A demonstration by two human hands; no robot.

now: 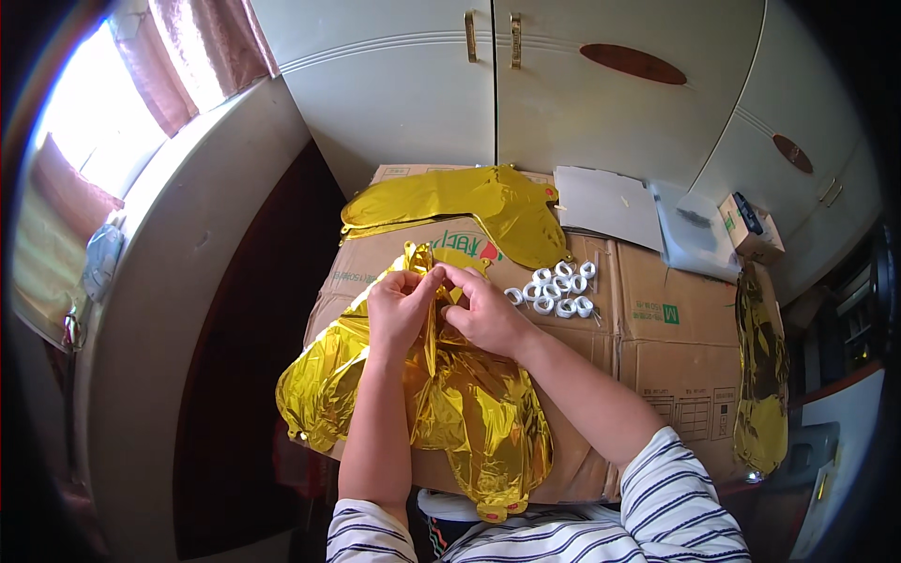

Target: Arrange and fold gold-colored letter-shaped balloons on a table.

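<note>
Crinkled gold foil balloons [488, 403], flat and uninflated, are bunched near me and hang over the near edge of the cardboard. My left hand [396, 308] is closed on a gathered strip of this foil. Close beside it, my right hand [486, 311] pinches the same foil, and the fingertips of both hands meet at its upper part. What exactly lies between the fingertips is too small to make out. Just right of my right hand sits a cluster of small white ribbon rolls [554, 287]. Beyond my hands lies a flat stack of smoother gold foil balloons [450, 199].
Flattened brown cardboard [671, 352] covers the work surface. At the back right are white sheets [608, 202], a clear plastic tray [693, 230] and a small open box [754, 235]. More gold foil [758, 385] drapes over the right edge. Pale cabinets [394, 94] stand behind.
</note>
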